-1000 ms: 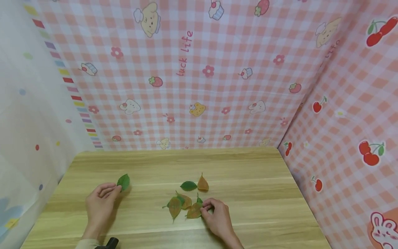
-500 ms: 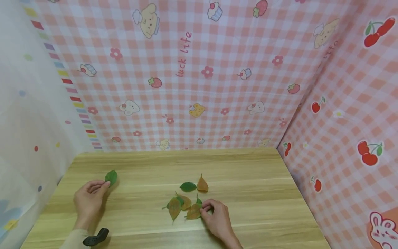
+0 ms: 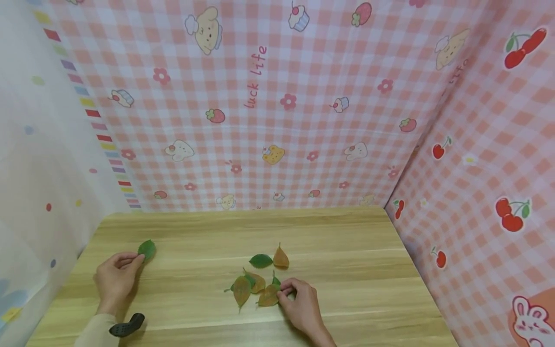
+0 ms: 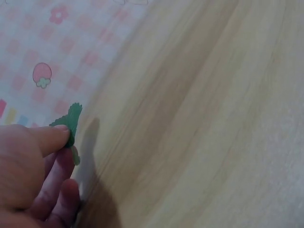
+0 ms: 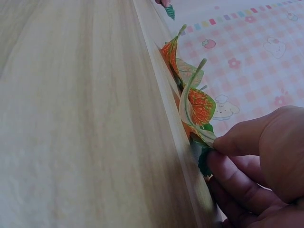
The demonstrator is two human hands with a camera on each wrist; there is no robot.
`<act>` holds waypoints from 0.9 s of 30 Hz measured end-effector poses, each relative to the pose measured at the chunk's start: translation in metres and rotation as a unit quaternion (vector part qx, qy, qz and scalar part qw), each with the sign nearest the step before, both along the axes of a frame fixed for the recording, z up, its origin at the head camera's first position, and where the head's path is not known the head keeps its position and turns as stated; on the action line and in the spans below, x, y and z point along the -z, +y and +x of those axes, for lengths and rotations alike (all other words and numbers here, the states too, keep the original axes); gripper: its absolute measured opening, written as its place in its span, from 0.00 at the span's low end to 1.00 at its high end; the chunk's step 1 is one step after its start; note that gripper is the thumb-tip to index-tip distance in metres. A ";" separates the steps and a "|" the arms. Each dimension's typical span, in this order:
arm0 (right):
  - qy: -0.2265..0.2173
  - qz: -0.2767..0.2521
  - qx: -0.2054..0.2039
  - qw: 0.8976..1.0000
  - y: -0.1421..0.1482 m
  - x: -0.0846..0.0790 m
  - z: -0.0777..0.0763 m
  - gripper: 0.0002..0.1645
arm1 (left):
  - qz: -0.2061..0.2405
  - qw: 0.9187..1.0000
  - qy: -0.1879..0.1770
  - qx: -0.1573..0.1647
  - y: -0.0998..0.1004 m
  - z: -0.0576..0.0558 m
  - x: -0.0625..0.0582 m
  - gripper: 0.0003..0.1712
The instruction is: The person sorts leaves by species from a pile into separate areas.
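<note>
We do best with a light pinch, since these thin leaves probably crease or tear if squeezed; taking each by its edge leaves most of the blade free. At the left of the table (image 3: 195, 308), our left hand (image 3: 114, 277) pinches a green leaf (image 3: 147, 250) between thumb and fingertip, the other fingers bent, well apart from the group. Near the middle, our right hand (image 3: 300, 304) has thumb and forefinger closed on the right edge of a brown leaf (image 3: 269, 295); a steady wrist should avoid dragging the overlapping leaves (image 3: 242, 290) just to its left. Beyond lie a second green leaf (image 3: 260, 261) and a far brown leaf (image 3: 281, 259).
</note>
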State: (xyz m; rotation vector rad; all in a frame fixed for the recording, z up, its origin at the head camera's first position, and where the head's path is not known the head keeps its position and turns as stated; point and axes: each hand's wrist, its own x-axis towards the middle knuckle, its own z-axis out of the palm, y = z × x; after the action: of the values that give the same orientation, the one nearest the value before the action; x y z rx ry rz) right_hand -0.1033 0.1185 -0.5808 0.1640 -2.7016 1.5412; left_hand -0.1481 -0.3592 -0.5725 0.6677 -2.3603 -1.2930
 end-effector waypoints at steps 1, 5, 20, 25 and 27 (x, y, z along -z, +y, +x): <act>-0.001 -0.001 0.000 1.000 0.000 0.000 0.000 0.05 | -0.006 1.000 -0.002 -0.003 -0.001 -0.001 0.001 0.17; 0.000 -0.002 -0.001 1.000 -0.001 0.001 0.000 0.05 | -0.026 1.000 -0.003 -0.011 -0.003 -0.003 0.004 0.17; -0.004 -0.012 -0.001 1.000 -0.001 -0.001 0.000 0.04 | -0.100 0.994 0.035 0.005 0.001 -0.006 0.011 0.11; -0.001 -0.013 -0.002 1.000 -0.001 -0.001 0.000 0.04 | -0.108 0.994 0.032 0.007 0.001 -0.006 0.013 0.11; -0.001 -0.013 -0.002 1.000 -0.001 0.000 0.000 0.04 | -0.107 0.994 0.025 0.005 0.002 -0.006 0.014 0.11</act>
State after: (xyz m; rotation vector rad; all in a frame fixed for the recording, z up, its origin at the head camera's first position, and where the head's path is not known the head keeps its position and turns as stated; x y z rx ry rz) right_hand -0.1029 0.1179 -0.5805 0.1681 -2.6842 1.5776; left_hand -0.1543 -0.3575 -0.5863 0.5515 -2.4197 -1.0272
